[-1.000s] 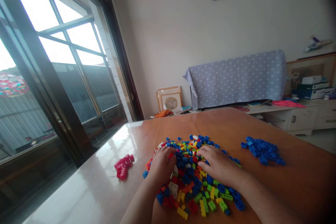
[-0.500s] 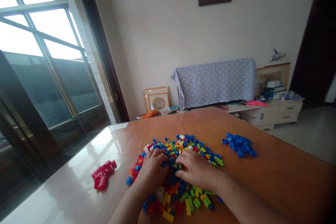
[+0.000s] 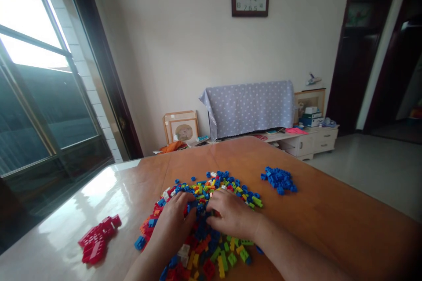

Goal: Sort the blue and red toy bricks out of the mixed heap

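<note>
A heap of small toy building bricks (image 3: 225, 260), in blue, red, yellow, green, orange and white, spreads over the near part of the table. My left hand (image 3: 176, 214) rests on the left side of the heap, palm down, with its thumb apart from the curved fingers. Blue bricks (image 3: 190, 207) show in that gap; I see no firm grip on them. Opposite it, my right hand (image 3: 232, 214) reaches in from the right, fingers bent and thumb apart, touching bricks in the middle. The undersides of both hands are hidden.
A separate group of red bricks (image 3: 99, 239) lies at the left on the shiny wooden table (image 3: 316, 210). Another group, all blue bricks (image 3: 279, 180), sits farther back at the right. Beyond the table's far edge stands a low white cabinet (image 3: 305, 145) beside a cloth-covered object (image 3: 250, 109).
The view has turned to the right and tilted slightly up, so the whole scene sits farther left. Both hands stay on the heap, their fingers shifting only a little among the bricks.
</note>
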`<control>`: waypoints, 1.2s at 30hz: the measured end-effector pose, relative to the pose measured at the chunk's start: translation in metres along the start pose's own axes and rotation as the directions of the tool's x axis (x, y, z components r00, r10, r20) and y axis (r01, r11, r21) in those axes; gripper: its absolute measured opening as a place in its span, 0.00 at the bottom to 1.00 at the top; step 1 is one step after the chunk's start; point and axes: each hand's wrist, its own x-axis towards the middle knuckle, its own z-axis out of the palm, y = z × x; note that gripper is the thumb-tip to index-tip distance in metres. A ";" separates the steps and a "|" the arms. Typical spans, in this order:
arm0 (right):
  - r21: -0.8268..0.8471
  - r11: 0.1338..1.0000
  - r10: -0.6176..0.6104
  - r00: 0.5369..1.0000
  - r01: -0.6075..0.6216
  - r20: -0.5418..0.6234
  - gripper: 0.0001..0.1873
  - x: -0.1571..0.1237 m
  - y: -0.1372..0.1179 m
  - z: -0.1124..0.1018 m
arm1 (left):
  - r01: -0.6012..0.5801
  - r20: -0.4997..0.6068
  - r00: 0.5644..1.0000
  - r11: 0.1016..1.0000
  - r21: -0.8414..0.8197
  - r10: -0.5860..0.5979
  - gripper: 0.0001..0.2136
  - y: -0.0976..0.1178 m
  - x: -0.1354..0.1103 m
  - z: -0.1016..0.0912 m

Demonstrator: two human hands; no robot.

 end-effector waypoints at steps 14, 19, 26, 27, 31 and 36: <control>-0.082 0.585 0.805 0.590 -0.807 -0.062 0.02 -0.035 0.135 -0.055 | 0.079 0.021 0.997 0.997 -0.010 -0.079 0.11 -0.005 0.000 0.001; -0.031 0.559 0.816 0.556 -0.829 -0.157 0.10 -0.033 0.147 -0.057 | 0.085 0.012 0.996 0.996 -0.001 -0.085 0.11 -0.005 0.000 -0.001; -0.003 0.576 0.810 0.572 -0.817 -0.128 0.10 -0.030 0.141 -0.051 | 0.053 0.000 0.999 0.999 0.005 -0.053 0.12 -0.004 0.000 -0.001; -0.001 0.576 0.811 0.572 -0.818 -0.124 0.10 -0.030 0.141 -0.049 | 0.050 0.001 0.999 0.999 0.007 -0.050 0.12 -0.004 0.000 -0.001; 0.006 0.574 0.812 0.568 -0.819 -0.131 0.09 -0.030 0.145 -0.046 | 0.047 -0.001 0.999 0.999 0.010 -0.047 0.12 -0.002 0.000 -0.001; 0.026 0.567 0.816 0.558 -0.823 -0.150 0.08 -0.032 0.151 -0.047 | 0.042 0.009 0.999 0.999 -0.011 -0.042 0.13 -0.002 -0.001 0.000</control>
